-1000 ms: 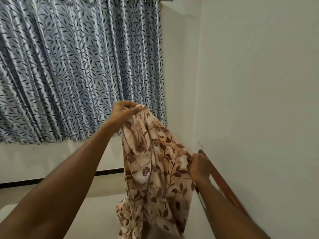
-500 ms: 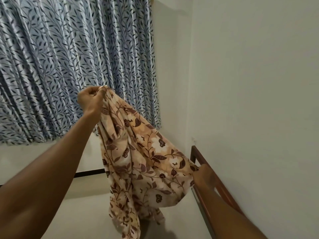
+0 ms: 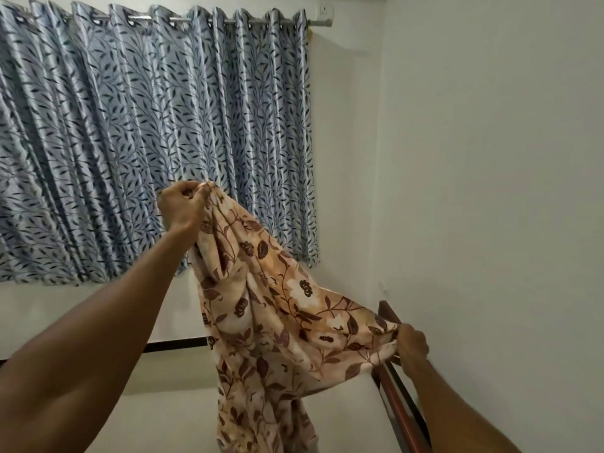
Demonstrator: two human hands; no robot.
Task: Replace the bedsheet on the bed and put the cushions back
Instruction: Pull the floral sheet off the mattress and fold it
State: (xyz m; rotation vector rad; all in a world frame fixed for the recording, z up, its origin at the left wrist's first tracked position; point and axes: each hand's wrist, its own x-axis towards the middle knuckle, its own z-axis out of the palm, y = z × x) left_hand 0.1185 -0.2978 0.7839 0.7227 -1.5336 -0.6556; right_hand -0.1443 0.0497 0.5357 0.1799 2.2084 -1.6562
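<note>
Bedsheet point(image 3: 277, 308) edge slants from left hand point(image 3: 181, 207), pinching grip well above bed rail point(image 3: 402, 407), down to right hand point(image 3: 412, 346), pinching just beside it.

The sheet point(image 3: 277, 315) hangs between the left hand point(image 3: 181, 206) up high and the right hand point(image 3: 412, 346) down low, with the curtain point(image 3: 130, 125) behind.

Home bedroom: curtain point(image 3: 157, 142) (leaf-patterned), wooden bed frame point(image 3: 400, 400).

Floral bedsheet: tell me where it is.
Head view: the floral bedsheet hangs centre frame, top gripped by the left hand before the blue curtain, lower corner by the right hand near the wooden rail.
</note>
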